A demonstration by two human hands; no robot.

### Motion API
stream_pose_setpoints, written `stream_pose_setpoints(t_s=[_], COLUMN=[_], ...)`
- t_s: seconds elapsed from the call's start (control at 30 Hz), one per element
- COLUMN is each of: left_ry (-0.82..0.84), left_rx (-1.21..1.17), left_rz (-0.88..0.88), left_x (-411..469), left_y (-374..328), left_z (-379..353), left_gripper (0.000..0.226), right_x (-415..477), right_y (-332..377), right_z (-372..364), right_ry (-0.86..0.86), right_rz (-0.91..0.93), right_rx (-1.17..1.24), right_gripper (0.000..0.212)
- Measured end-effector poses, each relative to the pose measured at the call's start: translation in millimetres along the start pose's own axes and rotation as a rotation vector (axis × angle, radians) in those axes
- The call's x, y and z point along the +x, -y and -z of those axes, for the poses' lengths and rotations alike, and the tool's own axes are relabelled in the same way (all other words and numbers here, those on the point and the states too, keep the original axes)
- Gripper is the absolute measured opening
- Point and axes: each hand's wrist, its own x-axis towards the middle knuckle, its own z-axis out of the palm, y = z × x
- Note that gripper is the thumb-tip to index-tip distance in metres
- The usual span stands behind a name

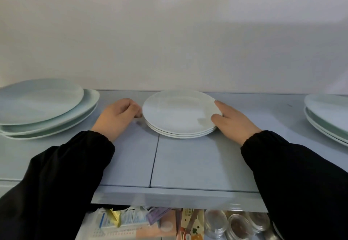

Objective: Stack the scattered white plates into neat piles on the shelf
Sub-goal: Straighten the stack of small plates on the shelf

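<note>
Sleeves (56,183) fill the lower corners. My left hand (116,119) and right hand (233,121) clasp the stack (178,113), fingers curled on its rims. The left pile (41,104) and right pile (327,113) flank it on the shelf (188,164), with jars (239,224) below.

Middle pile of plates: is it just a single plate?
No, the middle pile shows three white rims stacked one on another along its front edge.

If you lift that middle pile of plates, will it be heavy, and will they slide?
Probably heavy for its size: the pile looks like three stiff ceramic plates. The smooth, glossy rims could slip, so a hand at each side, where the left hand and right hand are now, seems wise. Dropped, they would likely break.
</note>
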Motion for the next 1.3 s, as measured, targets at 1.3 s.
stream_pose_setpoints(t_s=[1.3], left_ry=[0.323], left_rx=[0.550], left_rz=[0.052], left_x=[-47], left_y=[-38], left_z=[-29], left_gripper=[0.071], right_x=[-82], right_y=[1], right_z=[38], right_ry=[0.124], right_rz=[-0.195], right_rx=[-0.179], right_gripper=[0.054])
